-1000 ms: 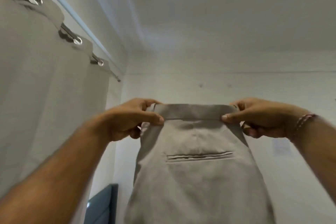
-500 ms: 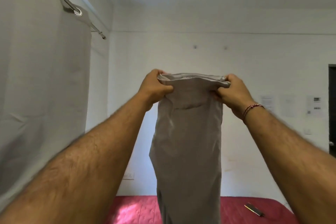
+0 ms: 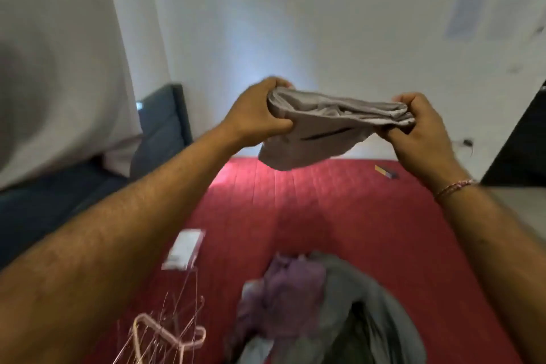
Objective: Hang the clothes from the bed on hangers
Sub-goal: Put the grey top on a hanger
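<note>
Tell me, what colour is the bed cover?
Red, with stitched lines running along the bed cover; the head view shows it.

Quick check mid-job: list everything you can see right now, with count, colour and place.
trousers: one, grey, held up over the bed
bed: one, red cover, centre
clothes pile: one, purple and grey, near edge of bed
hangers: several, pink, bed's lower left
packet: one, white, on bed, blurred
small object: one, yellow and dark, far right of bed
curtain: one, white, left
headboard: one, dark blue, left
left hand, right hand: gripping the waistband ends
</note>
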{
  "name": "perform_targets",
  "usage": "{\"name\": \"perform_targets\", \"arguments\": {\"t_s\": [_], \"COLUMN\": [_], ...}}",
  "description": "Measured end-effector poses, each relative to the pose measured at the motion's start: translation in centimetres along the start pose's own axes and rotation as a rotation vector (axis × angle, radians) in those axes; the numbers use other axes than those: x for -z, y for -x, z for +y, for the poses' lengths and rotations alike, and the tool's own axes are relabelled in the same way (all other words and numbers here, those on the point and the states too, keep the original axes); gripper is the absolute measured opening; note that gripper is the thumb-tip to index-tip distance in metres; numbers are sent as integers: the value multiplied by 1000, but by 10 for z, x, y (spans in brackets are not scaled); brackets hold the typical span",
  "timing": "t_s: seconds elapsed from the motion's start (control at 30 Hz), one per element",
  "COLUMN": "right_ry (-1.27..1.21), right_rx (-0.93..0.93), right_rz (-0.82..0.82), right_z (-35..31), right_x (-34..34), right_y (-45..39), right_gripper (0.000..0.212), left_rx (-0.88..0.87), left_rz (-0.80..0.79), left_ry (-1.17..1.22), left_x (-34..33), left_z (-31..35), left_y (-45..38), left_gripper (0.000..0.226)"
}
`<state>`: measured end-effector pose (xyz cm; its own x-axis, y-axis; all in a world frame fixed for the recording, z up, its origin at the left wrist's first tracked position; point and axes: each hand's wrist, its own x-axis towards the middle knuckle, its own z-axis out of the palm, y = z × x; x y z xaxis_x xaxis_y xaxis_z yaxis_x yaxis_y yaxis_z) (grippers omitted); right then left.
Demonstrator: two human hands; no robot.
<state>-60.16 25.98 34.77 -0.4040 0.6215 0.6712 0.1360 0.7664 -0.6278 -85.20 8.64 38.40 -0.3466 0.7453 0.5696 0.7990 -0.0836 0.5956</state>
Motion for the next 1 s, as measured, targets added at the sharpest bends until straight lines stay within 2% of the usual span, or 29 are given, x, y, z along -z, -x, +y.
{"name": "perform_targets", "arguments": {"t_s": [0.13, 0.23, 0.3, 0.4, 0.53, 0.67, 0.77, 0.87, 1.0], "right_ry": [208, 256, 269, 403, 590, 515, 598, 707, 514], "right_rx": [-219, -423, -519, -576, -541, -558, -583, -572, -511], "right_rz": [-254, -403, -450, -572, -802, -975, -1111, -1114, -1267], "right_z": [83, 126, 141, 150, 149, 150, 147, 134, 100], "right_x": [-42, -64, -71, -74, -68, -72, -78, -96, -162], "right_y": [168, 294, 358, 436, 501, 532, 552, 565, 563], "right_gripper": [36, 32, 33, 31, 26, 24, 27, 33, 40], "left_rx": [164, 257, 351, 388, 418, 500, 562, 606, 717], "left_rz": [-393, -641, -740, -843, -911, -1009, -1099, -1065, -975], "left_ry": [-79, -72, -71, -93, -147, -70, -31, -29, -84], "left_x": [-103, -174, -206, -238, -255, -260, -252, -234, -193], "left_z": [-92, -126, -136, -147, -140, -146, -154, -163, -186], "left_y": [147, 262, 323, 395, 448, 486, 502, 517, 547], "left_gripper": [30, 35, 31, 30, 37, 49, 58, 59, 59]}}
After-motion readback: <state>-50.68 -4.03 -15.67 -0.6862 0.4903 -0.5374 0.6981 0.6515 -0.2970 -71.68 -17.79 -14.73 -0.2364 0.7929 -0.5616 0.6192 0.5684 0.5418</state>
